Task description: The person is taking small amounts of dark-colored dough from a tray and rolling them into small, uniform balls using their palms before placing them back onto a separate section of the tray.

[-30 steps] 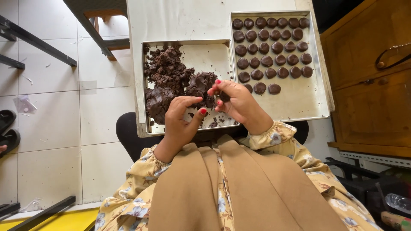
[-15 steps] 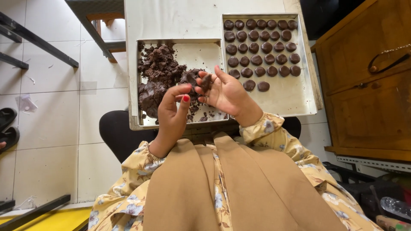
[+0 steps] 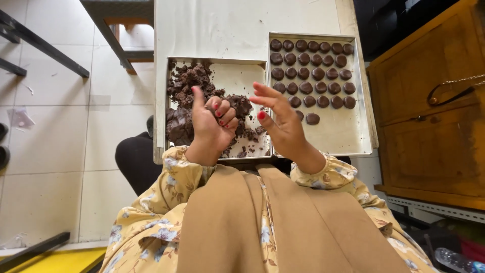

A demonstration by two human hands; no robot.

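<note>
We see the left hand (image 3: pixel 212 121) curled narrowly around a small lump of chocolate dough (image 3: pixel 216 107), index finger pointing up. The right hand (image 3: pixel 280 121) stands just beside it at 3 o'clock, palm open, fingers spread, holding nothing. Behind both, at 12 o'clock, the dough pile (image 3: pixel 189 96) fills the left tray (image 3: pixel 242 71). At 2 o'clock the baking tray (image 3: pixel 338 136) carries rows of round chocolate cookies (image 3: pixel 310 73).

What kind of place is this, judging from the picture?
Probably a small home or workshop baking area: a tray of shaped dark rounds, a tray of loose chocolate dough, a white table, tiled floor.
</note>
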